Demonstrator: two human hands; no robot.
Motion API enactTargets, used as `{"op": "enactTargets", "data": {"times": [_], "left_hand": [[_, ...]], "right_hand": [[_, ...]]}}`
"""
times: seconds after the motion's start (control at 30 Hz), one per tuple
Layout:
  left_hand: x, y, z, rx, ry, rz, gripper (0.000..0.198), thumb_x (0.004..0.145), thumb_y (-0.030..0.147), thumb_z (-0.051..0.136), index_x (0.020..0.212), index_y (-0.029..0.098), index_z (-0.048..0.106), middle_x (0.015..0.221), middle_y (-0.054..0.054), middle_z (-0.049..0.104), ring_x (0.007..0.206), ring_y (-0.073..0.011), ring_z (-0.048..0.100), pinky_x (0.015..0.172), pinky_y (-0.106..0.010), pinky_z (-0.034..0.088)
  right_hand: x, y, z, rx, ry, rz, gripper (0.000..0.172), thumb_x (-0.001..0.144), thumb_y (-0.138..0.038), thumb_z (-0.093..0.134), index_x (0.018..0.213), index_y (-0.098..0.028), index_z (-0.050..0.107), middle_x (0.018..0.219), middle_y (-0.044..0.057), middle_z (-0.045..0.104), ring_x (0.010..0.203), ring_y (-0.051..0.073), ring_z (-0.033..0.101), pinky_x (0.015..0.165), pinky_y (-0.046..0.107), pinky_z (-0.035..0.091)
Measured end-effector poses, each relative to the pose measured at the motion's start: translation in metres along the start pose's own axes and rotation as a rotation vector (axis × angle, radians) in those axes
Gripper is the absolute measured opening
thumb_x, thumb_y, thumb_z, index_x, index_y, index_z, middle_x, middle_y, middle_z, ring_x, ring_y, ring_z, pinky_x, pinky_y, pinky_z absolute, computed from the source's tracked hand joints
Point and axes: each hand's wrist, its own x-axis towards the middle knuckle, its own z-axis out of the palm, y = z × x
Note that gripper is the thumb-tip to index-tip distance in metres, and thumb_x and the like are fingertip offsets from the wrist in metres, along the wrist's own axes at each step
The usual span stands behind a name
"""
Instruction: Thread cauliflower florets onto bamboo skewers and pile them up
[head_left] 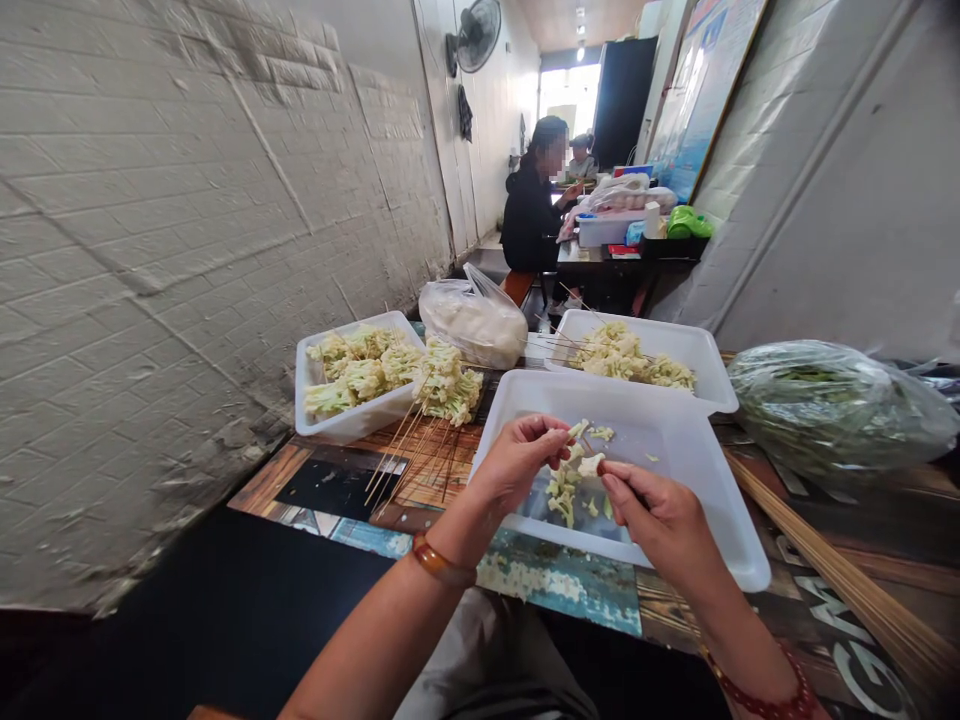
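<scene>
Both my hands work over a white plastic tray [724, 500] on the table in front of me. My left hand [517, 460] pinches a small cauliflower floret [579, 430] at its fingertips. My right hand [660, 520] is closed too, its thumb and fingers pressed on another pale cauliflower piece [590, 465]; a thin stick may run between the hands, but I cannot make it out. Loose cauliflower bits [562, 490] lie in the tray just below my fingers.
A tray of cauliflower skewers [360, 385] stands at the left, their sticks pointing toward me. Another tray of cauliflower [637, 355] is behind. A white filled bag [474, 320], a bag of greens [832, 405] and bamboo skewers [847, 575] lie around. A person [531, 205] sits at a far table.
</scene>
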Motion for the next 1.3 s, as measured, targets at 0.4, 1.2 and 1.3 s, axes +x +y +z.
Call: {"op": "enactTargets", "data": {"times": [0.4, 1.2, 1.3], "left_hand": [[-0.0010, 0.0008, 0.0014, -0.027, -0.015, -0.004, 0.026, 0.063, 0.031, 0.079, 0.073, 0.011, 0.065, 0.061, 0.000, 0.060, 0.057, -0.0084, 0.053, 0.054, -0.022, 0.035], [0.0020, -0.0046, -0.0037, 0.046, -0.030, 0.094, 0.021, 0.062, 0.027, 0.079, 0.072, 0.013, 0.067, 0.073, 0.000, 0.058, 0.065, -0.0081, 0.045, 0.061, -0.023, 0.031], [0.0021, -0.0038, -0.0029, 0.042, -0.055, 0.076, 0.022, 0.061, 0.028, 0.079, 0.069, 0.013, 0.066, 0.073, 0.000, 0.058, 0.065, -0.0081, 0.045, 0.061, -0.024, 0.030]], "right_hand": [[-0.0001, -0.0015, -0.0017, 0.061, -0.145, 0.007, 0.041, 0.094, -0.045, 0.041, 0.100, -0.014, 0.067, 0.053, -0.005, 0.047, 0.042, 0.009, 0.042, 0.045, 0.023, 0.035], [0.0015, -0.0008, -0.0004, 0.059, -0.127, 0.056, 0.043, 0.092, -0.046, 0.042, 0.097, -0.012, 0.068, 0.050, -0.005, 0.046, 0.040, 0.008, 0.040, 0.041, 0.022, 0.032], [0.0007, -0.0007, -0.0003, 0.053, -0.122, 0.045, 0.042, 0.092, -0.045, 0.042, 0.097, -0.013, 0.068, 0.051, -0.005, 0.047, 0.040, 0.008, 0.040, 0.041, 0.022, 0.032]]}}
